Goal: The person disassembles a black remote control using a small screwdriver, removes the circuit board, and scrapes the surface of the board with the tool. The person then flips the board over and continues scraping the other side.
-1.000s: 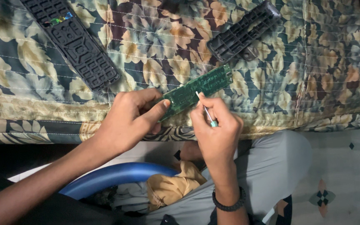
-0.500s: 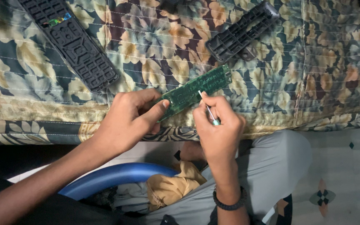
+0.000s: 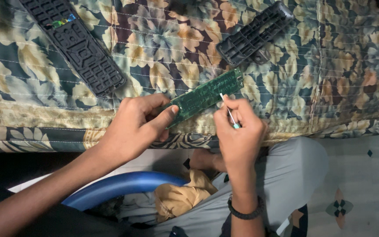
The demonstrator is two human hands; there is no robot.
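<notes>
A long green circuit board (image 3: 207, 94) lies slanted over the edge of a floral quilt (image 3: 330, 87). My left hand (image 3: 139, 125) pinches its lower left end between thumb and fingers. My right hand (image 3: 237, 129) holds a thin cotton swab (image 3: 229, 112) with a teal stem; its white tip touches the middle of the board. A dark bracelet (image 3: 244, 213) circles my right wrist.
Two black remote-control shell halves rest on the quilt: a long keypad cover (image 3: 77, 41) at upper left and a ribbed back piece (image 3: 255, 33) at upper right. Below, a blue tub rim (image 3: 119, 186) and a tan cloth (image 3: 180, 197) sit by my grey-clad knee (image 3: 294, 175).
My right hand has shifted slightly, sliding the swab tip along the board. My left hand and the board stay nearly still.
</notes>
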